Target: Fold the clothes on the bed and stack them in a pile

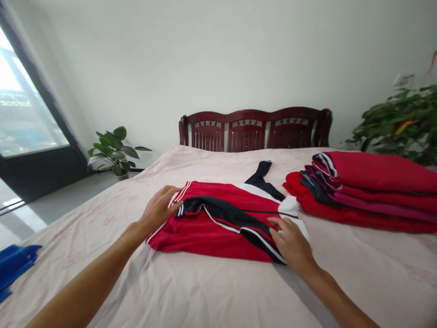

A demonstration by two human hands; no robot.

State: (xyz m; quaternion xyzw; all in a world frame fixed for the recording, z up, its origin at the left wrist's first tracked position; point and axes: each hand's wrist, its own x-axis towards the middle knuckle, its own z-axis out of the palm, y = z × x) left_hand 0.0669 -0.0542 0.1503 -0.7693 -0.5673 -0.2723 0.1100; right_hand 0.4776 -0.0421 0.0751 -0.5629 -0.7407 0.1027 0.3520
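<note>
A red jacket (211,228) with black and white stripes lies partly folded on the bed (205,291), one black sleeve laid across it. My left hand (159,209) rests on its left edge, fingers stretched flat against the striped cuff. My right hand (290,241) presses on the right side near the white collar part, fingers spread flat on the cloth. Neither hand grips anything.
A stack of folded red garments (368,191) sits at the right of the bed. A dark wooden headboard (256,130) stands behind. Potted plants are at the left (114,150) and right (403,120). A blue cloth (15,269) lies at the left edge.
</note>
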